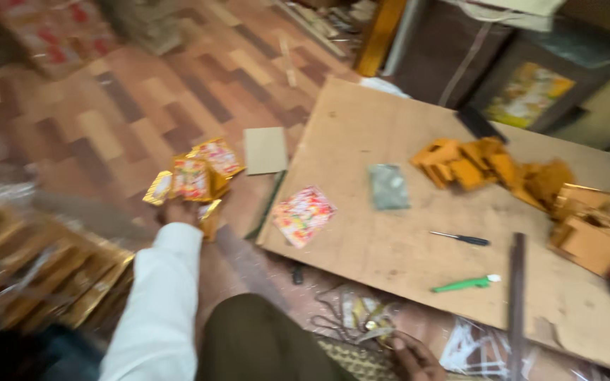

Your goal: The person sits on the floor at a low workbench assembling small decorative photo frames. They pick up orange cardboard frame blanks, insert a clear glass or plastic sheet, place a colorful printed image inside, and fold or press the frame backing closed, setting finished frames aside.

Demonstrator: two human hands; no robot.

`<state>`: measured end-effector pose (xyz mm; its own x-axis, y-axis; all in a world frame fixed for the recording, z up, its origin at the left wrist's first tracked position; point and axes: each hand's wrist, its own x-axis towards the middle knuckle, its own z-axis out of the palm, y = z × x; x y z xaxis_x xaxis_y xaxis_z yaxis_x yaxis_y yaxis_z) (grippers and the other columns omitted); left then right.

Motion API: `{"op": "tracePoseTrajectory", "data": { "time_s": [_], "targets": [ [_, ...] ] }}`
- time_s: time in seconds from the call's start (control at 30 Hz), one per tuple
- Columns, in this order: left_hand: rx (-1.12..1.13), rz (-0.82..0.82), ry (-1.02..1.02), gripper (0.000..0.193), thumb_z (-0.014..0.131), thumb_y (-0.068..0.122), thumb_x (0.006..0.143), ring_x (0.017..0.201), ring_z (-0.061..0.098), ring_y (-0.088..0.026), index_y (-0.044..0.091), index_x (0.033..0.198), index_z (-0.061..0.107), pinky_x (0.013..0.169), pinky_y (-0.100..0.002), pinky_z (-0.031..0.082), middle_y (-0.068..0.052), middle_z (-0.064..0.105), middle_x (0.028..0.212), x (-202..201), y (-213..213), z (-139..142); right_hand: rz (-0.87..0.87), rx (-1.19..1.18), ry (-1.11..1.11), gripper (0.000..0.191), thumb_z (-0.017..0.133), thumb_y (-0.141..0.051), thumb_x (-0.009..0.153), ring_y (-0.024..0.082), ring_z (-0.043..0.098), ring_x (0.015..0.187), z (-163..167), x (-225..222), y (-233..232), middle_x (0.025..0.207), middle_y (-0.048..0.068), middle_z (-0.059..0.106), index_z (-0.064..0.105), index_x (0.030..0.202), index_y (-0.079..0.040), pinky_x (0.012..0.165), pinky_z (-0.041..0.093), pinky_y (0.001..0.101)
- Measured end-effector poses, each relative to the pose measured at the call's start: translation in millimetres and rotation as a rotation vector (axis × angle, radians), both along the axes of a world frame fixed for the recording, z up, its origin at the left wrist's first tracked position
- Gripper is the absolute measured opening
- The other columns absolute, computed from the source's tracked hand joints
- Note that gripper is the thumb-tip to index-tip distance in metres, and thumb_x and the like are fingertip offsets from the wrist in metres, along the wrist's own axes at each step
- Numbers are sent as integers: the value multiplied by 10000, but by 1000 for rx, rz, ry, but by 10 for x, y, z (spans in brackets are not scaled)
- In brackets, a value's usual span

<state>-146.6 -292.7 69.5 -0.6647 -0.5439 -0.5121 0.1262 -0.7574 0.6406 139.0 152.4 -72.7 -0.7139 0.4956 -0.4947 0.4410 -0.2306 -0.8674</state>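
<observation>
The left hand was clamped on a fan of glossy picture cards, held just above it over the floor; they looked light, thin, slippery, best pinched at the lower edges.

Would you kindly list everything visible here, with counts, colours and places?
Board: one, tan, flat on the floor, right of centre.
Printed packets: a fanned bunch, red, yellow and gold, at the left hand.
Printed card: one, multicoloured, board's left edge.
Grey pouch: one, mid-board.
Orange pieces: a heap, board's far right; count unclear.
Screwdriver: one, dark, mid-board.
Green tool: one, board's near side.
Cardboard square: one, tan, on the floor.
Left hand: white sleeve, at the packets.
Right hand: bottom edge, near clutter on the floor.
</observation>
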Motion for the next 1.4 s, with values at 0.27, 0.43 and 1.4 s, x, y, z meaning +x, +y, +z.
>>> {"op": "tracePoseTrajectory", "data": {
  "time_s": [0.27, 0.43, 1.4],
  "targets": [
    [-771, 86, 151, 210, 640, -33, 920, 932, 650, -184, -25, 1127, 605, 806, -307, 534, -82, 667, 1053, 266, 861, -404, 137, 497, 221, 322, 757, -193, 877, 199, 747, 965, 713, -538, 92, 1034, 130, 820, 778, 1126, 10, 867, 570, 307],
    [-533, -622, 419, 184, 673, 17, 878, 904, 672, -148, -15, 1056, 702, 824, -290, 565, -56, 706, 995, 1108, 2171, -465, 193, 1159, 330, 346, 767, -281, 868, 349, 703, 1063, 1257, -1534, 506, 1135, 191, 753, 765, 1160, -96, 913, 533, 397],
    [-608, -1145, 606, 524, 789, 140, 861, 1114, 678, -155, 18, 1324, 578, 959, -303, 564, -85, 679, 1247, 1462, 2808, -508, -11, 355, 453, 224, 683, -108, 948, 150, 693, 756, 1412, -526, 902, 905, 111, 763, 744, 1098, 48, 690, 584, 292]
  ]
}}
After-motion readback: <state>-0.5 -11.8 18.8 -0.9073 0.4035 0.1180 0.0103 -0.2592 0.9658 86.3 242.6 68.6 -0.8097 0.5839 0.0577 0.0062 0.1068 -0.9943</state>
